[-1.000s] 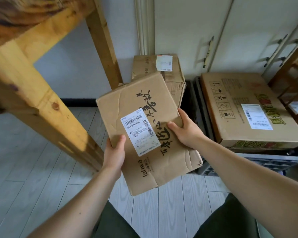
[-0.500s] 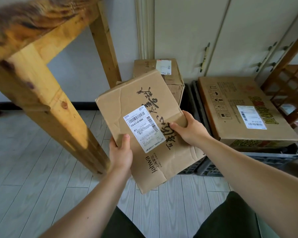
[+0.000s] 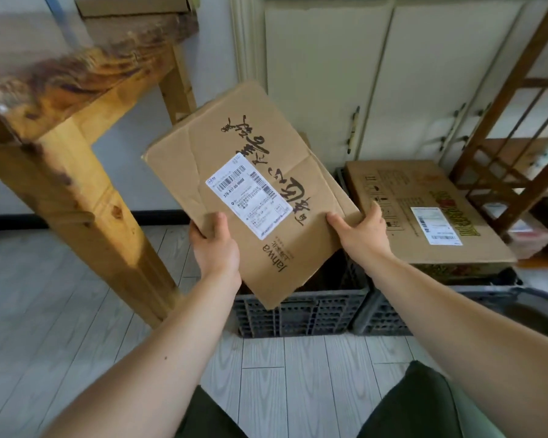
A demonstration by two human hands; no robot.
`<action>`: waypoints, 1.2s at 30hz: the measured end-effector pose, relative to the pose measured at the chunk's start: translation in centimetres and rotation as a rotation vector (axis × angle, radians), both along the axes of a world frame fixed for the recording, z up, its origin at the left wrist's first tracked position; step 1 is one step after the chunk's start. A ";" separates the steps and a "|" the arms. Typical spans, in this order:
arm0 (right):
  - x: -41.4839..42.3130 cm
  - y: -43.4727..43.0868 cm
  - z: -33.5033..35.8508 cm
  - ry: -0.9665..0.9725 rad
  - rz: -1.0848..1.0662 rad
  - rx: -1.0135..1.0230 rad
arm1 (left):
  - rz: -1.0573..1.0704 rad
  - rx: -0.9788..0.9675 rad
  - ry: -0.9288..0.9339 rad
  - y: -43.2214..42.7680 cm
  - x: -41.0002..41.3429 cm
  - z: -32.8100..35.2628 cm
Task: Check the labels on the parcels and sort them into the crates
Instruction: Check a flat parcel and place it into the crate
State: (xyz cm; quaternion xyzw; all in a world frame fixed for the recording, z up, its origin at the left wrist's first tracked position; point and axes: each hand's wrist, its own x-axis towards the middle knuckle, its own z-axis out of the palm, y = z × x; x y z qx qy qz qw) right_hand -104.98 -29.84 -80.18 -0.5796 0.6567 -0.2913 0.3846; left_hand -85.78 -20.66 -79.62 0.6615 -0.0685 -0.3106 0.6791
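Note:
I hold a brown cardboard parcel point(image 3: 250, 172) tilted in the air, its white shipping label point(image 3: 249, 196) facing me. My left hand point(image 3: 214, 245) grips its lower left edge, thumb on top. My right hand point(image 3: 359, 230) grips its right edge. The parcel hangs over the left dark plastic crate point(image 3: 301, 311) and hides what lies in it. A second dark crate point(image 3: 383, 314) stands to the right, with a large flat labelled box point(image 3: 424, 216) resting on top of it.
A wooden table leg point(image 3: 86, 210) slants down at the left, close to the left crate. White cupboard doors point(image 3: 393, 74) stand behind the crates. A brown lattice shelf point(image 3: 513, 128) rises at the right. Pale plank floor point(image 3: 76, 311) lies in front.
The parcel has been lifted and moved forward over the left crate, now hiding the small labelled box behind it. My view has moved closer to the crates.

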 end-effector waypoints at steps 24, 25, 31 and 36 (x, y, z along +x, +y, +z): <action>-0.8 -0.4 1.0 -0.705 -0.105 0.066 | -0.137 -0.203 0.365 -0.6 1.3 -1.4; -1.1 -0.6 1.0 -0.701 -0.106 0.068 | -0.120 -0.227 0.368 -0.7 1.9 -1.2; -2.4 -0.6 0.9 -0.614 -0.056 0.045 | -0.023 -0.223 0.331 -1.0 5.7 -0.2; -2.7 -0.8 0.6 -0.592 -0.039 0.029 | -0.061 -0.111 0.274 -0.5 6.9 -0.5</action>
